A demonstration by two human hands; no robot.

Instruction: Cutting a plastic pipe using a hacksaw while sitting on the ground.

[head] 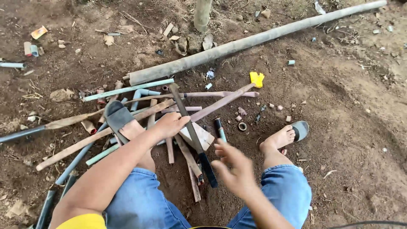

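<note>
Left hand [169, 124] lies palm-down, fingers loosely curled, on the pipe pile [140, 110], fingertips touching the dark-handled tool [193, 135] that runs diagonally over a flat wood block [203, 136]. Whether it actually grips the tool, can't tell. Right hand [233, 167] hangs free just beside the tool's black handle end, fingers spread, holding nothing, a bit blurred. Pile sits on bare dirt [347, 106] between the feet; left sandal [118, 118] rests on the pipes. Long grey pipe [254, 40] lies beyond the pile, yellow fitting [257, 79] near it.
</note>
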